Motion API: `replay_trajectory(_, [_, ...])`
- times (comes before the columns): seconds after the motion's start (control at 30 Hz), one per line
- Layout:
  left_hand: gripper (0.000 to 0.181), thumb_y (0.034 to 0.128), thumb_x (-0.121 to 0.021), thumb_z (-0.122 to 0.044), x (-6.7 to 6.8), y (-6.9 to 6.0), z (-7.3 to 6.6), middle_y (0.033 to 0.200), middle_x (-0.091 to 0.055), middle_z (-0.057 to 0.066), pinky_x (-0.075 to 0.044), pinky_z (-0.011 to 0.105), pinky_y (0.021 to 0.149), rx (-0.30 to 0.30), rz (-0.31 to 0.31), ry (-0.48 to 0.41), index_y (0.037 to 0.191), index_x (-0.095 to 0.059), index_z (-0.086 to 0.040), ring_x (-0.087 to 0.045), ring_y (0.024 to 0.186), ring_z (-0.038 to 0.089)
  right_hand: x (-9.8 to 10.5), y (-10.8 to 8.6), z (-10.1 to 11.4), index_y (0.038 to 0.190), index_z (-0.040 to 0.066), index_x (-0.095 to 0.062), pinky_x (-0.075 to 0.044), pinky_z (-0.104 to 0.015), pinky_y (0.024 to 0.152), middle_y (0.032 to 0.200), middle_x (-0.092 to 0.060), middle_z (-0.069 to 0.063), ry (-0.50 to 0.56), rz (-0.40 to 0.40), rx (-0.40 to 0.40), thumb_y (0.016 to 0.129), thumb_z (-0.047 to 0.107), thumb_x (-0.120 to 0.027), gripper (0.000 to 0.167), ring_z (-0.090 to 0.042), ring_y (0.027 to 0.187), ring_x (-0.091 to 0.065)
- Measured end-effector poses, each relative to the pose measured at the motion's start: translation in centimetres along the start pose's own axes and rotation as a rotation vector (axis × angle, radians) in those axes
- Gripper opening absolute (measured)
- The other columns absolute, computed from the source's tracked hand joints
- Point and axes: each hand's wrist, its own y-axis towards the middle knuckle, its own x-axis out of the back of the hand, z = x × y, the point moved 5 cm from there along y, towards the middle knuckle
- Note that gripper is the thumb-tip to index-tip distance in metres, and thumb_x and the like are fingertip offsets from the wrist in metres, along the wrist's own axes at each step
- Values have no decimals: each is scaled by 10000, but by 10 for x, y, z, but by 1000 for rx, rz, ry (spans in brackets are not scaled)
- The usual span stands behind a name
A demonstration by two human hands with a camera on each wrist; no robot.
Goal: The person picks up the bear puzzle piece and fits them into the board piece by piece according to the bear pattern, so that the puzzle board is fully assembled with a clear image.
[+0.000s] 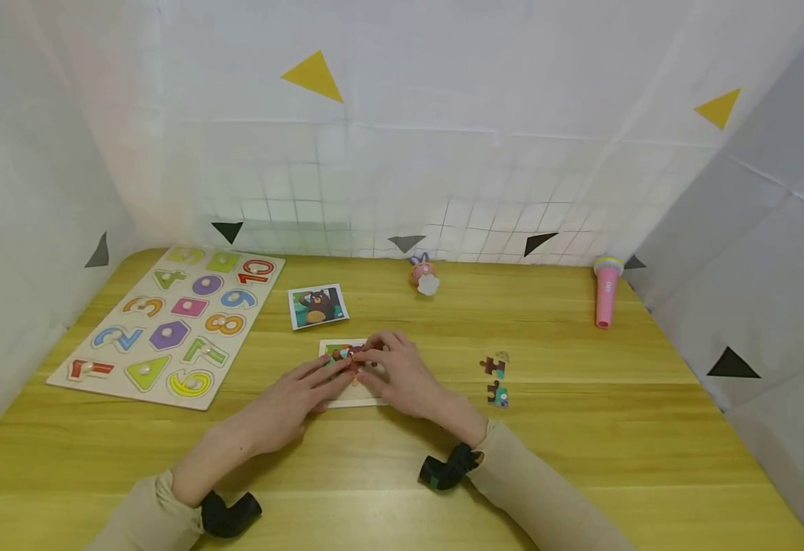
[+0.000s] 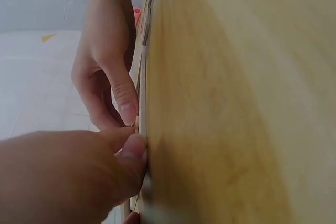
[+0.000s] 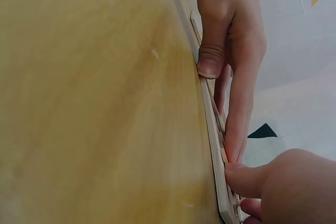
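Observation:
A small jigsaw puzzle in a pale wooden tray (image 1: 346, 401) lies on the table, partly filled with brown bear pieces. From its left side my left hand (image 1: 284, 405) reaches over with extended fingers, whose tips press on the pieces; its thumb rests at the tray's near edge. My right hand (image 1: 405, 379) bends over the right half. Its thumb and index finger pinch a puzzle piece (image 1: 356, 378), largely covered by the fingers. In the right wrist view, the left fingers (image 3: 239, 114) meet the right fingertips just above the tray (image 3: 212, 129).
Loose puzzle pieces (image 1: 496, 367) lie right of the tray. Behind it is a bear picture card (image 1: 319, 306). A number-and-shape board (image 1: 167, 329) lies at left, a small pink toy (image 1: 422, 272) at the back, a pink toy microphone (image 1: 606, 295) at far right.

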Motion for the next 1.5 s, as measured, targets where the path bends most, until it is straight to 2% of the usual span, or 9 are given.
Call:
replay_trajectory(0.13, [588, 997, -533, -17, 3, 0, 0, 1616, -329, 121, -306, 542, 1181, -14, -7, -14, 1555, -368, -101, -302, 1475, 393, 0, 1, 0, 1262, 105, -709, -428, -420, 876, 1234, -581, -78, 2, 14, 2, 963, 243, -681, 330, -257, 1078, -476])
replay_trajectory(0.33, [595, 1003, -526, -33, 1, 1, 0, 1641, -287, 70, -311, 545, 1178, 17, 26, -18, 1565, -349, -115, -272, 1488, 385, 0, 1, -1, 1252, 77, -709, -423, -449, 917, 1233, -579, -84, 52, 24, -4, 963, 213, -682, 321, -262, 1096, -470])
replay_trajectory(0.5, [638, 959, -544, 9, 0, 3, -2, 1649, -266, 70, -265, 538, 1203, 19, 36, -37, 1560, -348, -82, -248, 1507, 348, 1, 1, -3, 1235, 43, -699, -445, -450, 956, 1210, -596, -86, 82, 10, -2, 943, 158, -703, 313, -258, 1116, -504])
replay_trajectory(0.63, [711, 905, -556, 45, -3, 5, -2, 1663, -227, 53, -305, 495, 1193, 65, 68, -96, 1567, -335, -92, -265, 1505, 288, 4, 0, -4, 1221, 38, -695, -478, -428, 940, 1229, -608, -89, 112, 22, -19, 936, 158, -713, 310, -264, 1124, -523])
replay_trajectory(0.77, [731, 901, -554, 40, -3, 6, -3, 1665, -220, 29, -386, 487, 1144, 112, 81, -122, 1576, -325, -123, -309, 1485, 270, 8, -4, -7, 1266, 41, -665, -496, -429, 953, 1260, -610, -101, 134, 33, -35, 952, 168, -693, 340, -259, 1149, -548])
replay_trajectory(0.9, [745, 882, -570, 44, -4, 7, -4, 1653, -254, 39, -391, 489, 1140, 121, 78, -111, 1571, -335, -117, -341, 1469, 279, 14, -14, -11, 1318, 32, -627, -506, -444, 980, 1284, -599, -116, 156, 21, -50, 957, 166, -687, 390, -261, 1176, -572])
replay_trajectory(1.2, [787, 825, -565, 77, -4, 6, -6, 1642, -266, 76, -356, 490, 1164, 67, 72, -74, 1562, -349, -97, -338, 1466, 318, 44, -46, -38, 1309, 38, -633, -484, -489, 1040, 1318, -608, -91, 179, -55, -150, 954, 172, -693, 384, -285, 1251, -567])
replay_trajectory(1.33, [788, 825, -542, 81, -5, 7, -7, 1655, -244, 54, -323, 493, 1185, 72, 94, -69, 1566, -340, -95, -291, 1490, 321, 61, -64, -54, 1288, 30, -647, -495, -518, 1011, 1293, -631, -91, 169, -109, -178, 941, 160, -708, 375, -302, 1234, -584])
replay_trajectory(1.5, [780, 829, -528, 86, -5, 10, -8, 1658, -244, 46, -282, 488, 1208, 72, 113, -52, 1565, -336, -85, -232, 1516, 313, 82, -87, -77, 1291, 28, -645, -542, -490, 887, 1275, -635, -94, 118, -152, -193, 941, 155, -707, 377, -300, 1130, -627])
